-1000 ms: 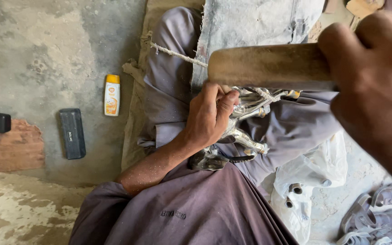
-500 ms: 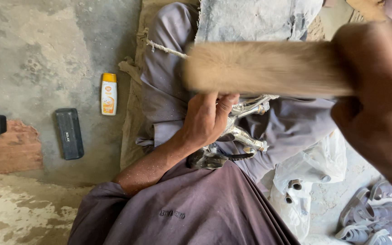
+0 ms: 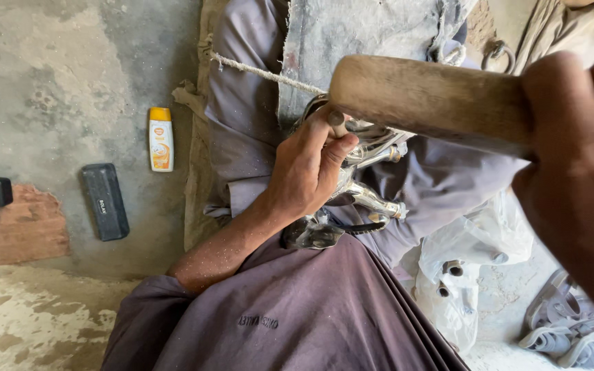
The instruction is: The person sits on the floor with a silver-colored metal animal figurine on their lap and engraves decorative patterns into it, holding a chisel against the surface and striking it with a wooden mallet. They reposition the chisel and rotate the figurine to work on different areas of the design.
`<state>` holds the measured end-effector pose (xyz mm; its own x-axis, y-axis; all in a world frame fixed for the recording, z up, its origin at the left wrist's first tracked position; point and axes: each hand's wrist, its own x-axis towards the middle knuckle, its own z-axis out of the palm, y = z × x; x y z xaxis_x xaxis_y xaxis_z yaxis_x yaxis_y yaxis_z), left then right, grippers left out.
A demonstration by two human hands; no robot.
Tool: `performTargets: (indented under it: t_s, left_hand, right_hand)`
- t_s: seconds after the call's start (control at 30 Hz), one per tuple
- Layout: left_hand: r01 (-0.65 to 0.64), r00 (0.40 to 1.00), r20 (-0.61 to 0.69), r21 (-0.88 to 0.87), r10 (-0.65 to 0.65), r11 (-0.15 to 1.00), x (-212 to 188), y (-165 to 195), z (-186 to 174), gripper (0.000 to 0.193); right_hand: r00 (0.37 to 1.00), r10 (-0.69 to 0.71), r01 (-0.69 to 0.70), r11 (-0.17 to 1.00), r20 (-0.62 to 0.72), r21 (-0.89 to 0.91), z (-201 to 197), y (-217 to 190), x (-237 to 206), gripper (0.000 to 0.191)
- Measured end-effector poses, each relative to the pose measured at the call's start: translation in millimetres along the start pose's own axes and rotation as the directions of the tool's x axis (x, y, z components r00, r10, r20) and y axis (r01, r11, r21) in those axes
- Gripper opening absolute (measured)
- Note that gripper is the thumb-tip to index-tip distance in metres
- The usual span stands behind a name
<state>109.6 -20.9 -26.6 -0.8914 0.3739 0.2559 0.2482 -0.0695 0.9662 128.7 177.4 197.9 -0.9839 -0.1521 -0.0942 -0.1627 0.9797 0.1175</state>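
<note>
Concrete floor (image 3: 70, 75), stained and dusty, carries a yellow-capped bottle (image 3: 161, 139) and a black box (image 3: 105, 200) at left. Left hand (image 3: 307, 172) is closed around a shiny metal fitting (image 3: 369, 196) resting on the lap, centre. Right hand (image 3: 579, 178), near right, is clenched on a wooden mallet (image 3: 427, 99) just above the fitting.

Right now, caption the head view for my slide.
Left hand steadies shiny metal piece; right hand holds wooden mallet above it.

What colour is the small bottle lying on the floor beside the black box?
White with a yellow-orange cap and label, seen clearly in the head view: the small bottle beside the black box.
</note>
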Motion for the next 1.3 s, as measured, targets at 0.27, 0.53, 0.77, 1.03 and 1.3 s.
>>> performTargets:
  t_s: [0.27,0.53,0.77,1.03,1.3]
  left_hand:
    - [0.172,0.981,-0.052,-0.235,-0.189,0.957,10,12,7,0.021]
    - [0.027,0.998,-0.05,-0.047,-0.029,0.999,5,5,12,0.021]
    - [0.022,0.999,-0.036,-0.06,-0.024,0.998,2,2,10,0.02]
    - [0.112,0.994,-0.015,-0.061,-0.113,0.992,4,6,9,0.015]
    - [0.173,0.978,-0.058,-0.31,-0.2,0.935,12,17,13,0.029]
  right_hand:
    - [0.997,-0.056,0.054,0.998,-0.058,-0.026,13,7,4,0.025]
    - [0.995,-0.093,0.087,0.985,-0.039,-0.151,12,-1,19,0.023]
    - [0.993,-0.11,0.102,0.975,-0.031,-0.198,12,-1,23,0.02]
    - [0.996,-0.079,0.073,0.985,-0.035,-0.156,11,3,12,0.018]
    - [0.997,-0.06,0.055,0.993,-0.051,-0.103,11,9,2,0.016]
